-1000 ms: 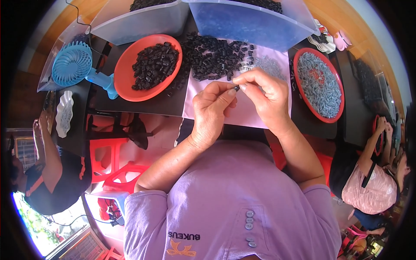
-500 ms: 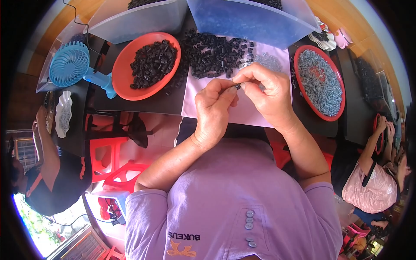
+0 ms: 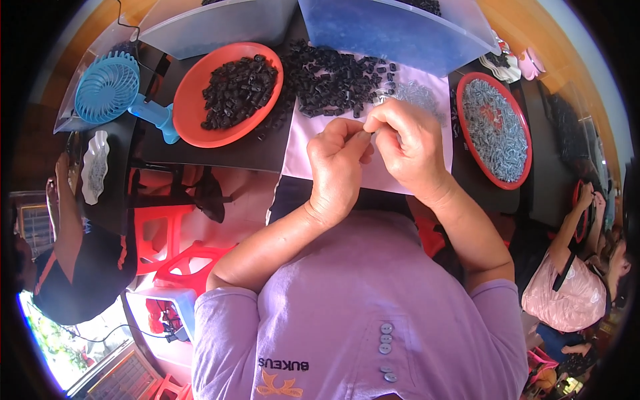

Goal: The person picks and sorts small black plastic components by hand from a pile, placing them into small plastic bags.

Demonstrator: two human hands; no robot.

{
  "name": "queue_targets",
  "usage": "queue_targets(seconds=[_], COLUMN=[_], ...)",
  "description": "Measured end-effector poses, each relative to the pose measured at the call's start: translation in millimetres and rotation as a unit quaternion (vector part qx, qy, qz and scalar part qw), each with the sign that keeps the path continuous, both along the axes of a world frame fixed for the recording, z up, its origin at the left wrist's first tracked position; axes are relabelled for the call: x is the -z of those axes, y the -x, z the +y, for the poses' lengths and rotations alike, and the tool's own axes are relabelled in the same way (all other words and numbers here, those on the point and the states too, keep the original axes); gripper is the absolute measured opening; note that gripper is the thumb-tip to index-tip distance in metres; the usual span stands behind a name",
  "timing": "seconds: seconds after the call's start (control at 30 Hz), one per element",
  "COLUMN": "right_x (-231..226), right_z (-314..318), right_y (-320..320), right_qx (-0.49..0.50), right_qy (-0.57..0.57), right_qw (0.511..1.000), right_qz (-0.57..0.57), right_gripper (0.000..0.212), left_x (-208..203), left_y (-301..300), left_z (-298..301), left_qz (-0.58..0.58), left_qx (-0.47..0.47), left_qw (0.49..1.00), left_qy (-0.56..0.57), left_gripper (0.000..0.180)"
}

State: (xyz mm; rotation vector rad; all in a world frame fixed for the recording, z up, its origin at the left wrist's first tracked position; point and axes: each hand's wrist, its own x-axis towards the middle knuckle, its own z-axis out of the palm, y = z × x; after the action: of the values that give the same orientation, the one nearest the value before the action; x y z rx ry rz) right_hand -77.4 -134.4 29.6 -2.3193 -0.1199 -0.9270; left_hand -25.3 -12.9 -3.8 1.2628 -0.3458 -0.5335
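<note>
Over the front of a pink cloth [image 3: 300,153], my left hand [image 3: 335,160] and my right hand [image 3: 410,143] meet with fingertips pinched together. A small black plastic part, glimpsed in the left fingers half a second ago, is now hidden by the fingers. Whatever the right thumb and forefinger pinch is too small to make out. Just beyond my hands lies a loose heap of short black plastic parts [image 3: 333,83]. Small clear pieces [image 3: 421,97] are scattered beside it, partly behind my right hand.
An orange-red bowl [image 3: 185,120] of black parts stands left. On the right is a red tray [image 3: 512,185] of small greyish pieces. Two plastic bins [image 3: 393,43] [image 3: 213,33] line the back. A blue fan [image 3: 107,87] stands far left. Other people [image 3: 87,267] [image 3: 567,287] sit at both sides.
My fingers have closed in further, and the dark part that showed between them is covered. The right fingers are more curled. The whole view has shifted slightly.
</note>
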Motion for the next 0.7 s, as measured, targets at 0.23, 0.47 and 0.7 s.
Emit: queue_targets(seconds=[0.23, 0.47, 0.7], right_x=[5.5, 11.7, 13.5], right_z=[6.8, 13.3, 16.1], right_y=[-1.4, 1.1, -4.1], right_qx=[0.02, 0.038, 0.057], right_qy=[-0.074, 0.089, 0.022], right_qw=[0.997, 0.992, 0.994], right_qz=[-0.016, -0.085, -0.085], right_gripper=[0.022, 0.026, 0.027], left_x=[-1.7, -5.7, -3.7], left_y=[-4.9, 0.3, 2.2], left_z=[3.7, 5.1, 3.3], left_qz=[-0.042, 0.006, 0.028], left_qx=[0.017, -0.006, -0.032], left_qw=[0.999, 1.0, 0.999], left_qy=[-0.028, 0.006, 0.027], left_gripper=[0.008, 0.009, 0.009])
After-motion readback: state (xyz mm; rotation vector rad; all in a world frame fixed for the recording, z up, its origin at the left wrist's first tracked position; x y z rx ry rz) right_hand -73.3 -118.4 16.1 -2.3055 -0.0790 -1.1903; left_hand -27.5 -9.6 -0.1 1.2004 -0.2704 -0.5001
